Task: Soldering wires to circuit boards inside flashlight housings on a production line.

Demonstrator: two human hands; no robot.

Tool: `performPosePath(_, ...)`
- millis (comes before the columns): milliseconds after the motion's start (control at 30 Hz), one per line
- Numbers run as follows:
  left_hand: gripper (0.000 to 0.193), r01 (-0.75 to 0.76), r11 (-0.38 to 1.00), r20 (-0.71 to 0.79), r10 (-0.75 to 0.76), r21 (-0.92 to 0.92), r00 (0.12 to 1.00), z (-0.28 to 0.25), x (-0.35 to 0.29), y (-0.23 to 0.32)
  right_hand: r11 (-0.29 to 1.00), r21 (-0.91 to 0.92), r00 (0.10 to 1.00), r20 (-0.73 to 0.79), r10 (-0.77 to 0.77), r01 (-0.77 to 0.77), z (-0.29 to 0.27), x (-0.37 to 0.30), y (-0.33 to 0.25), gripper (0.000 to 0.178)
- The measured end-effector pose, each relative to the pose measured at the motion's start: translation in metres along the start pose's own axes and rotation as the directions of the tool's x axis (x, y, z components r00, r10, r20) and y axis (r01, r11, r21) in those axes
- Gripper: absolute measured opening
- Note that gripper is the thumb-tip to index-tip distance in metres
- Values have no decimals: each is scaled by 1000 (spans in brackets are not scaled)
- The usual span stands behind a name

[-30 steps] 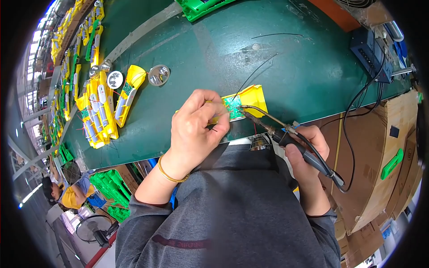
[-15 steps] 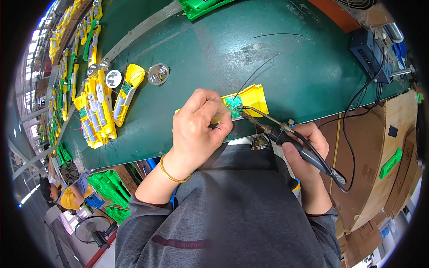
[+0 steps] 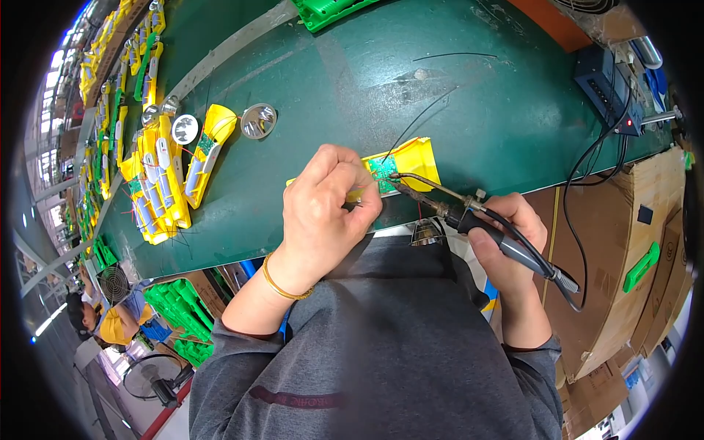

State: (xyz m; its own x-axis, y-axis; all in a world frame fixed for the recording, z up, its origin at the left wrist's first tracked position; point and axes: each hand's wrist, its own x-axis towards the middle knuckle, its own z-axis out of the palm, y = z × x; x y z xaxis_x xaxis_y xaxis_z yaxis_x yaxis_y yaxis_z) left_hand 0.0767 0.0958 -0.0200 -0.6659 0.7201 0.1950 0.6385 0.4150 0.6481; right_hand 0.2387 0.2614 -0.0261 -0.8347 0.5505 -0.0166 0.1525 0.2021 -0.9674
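My right hand (image 3: 513, 277) grips a soldering iron (image 3: 490, 233) with a thin curved metal feed tube (image 3: 433, 184) fixed along it. The tips of both reach a small green circuit board (image 3: 383, 169) inside a yellow plastic housing (image 3: 418, 163). My left hand (image 3: 323, 202) is closed in a pinch over the left part of this housing and hides it. What lies between its fingertips is hidden. A thin black wire (image 3: 419, 121) rises from the board. A silver reflector cup (image 3: 427, 232) sits at the table edge below the housing.
Several yellow housings with batteries (image 3: 163, 180) lie left, beside another housing (image 3: 209, 158) and a loose reflector (image 3: 259, 121). A blue power box (image 3: 607, 88) with cables stands at the right rear. A green casing (image 3: 334, 11) lies at the back; cardboard boxes (image 3: 601, 257) stand right.
The soldering iron and my right hand have shifted slightly right, its tip drawing back a little from the board. A red light now shows on the blue box. My left hand stays put.
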Motion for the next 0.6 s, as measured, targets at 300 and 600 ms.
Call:
performPosePath(300,12,-1,1000,24,1,-26,1000,-1,1,0,992,34,993,8,120,-120,0,1,-5,15)
performPosePath(600,12,14,999,37,-12,-29,999,-1,2,2,996,-61,996,46,74,-71,-6,4,-6,19)
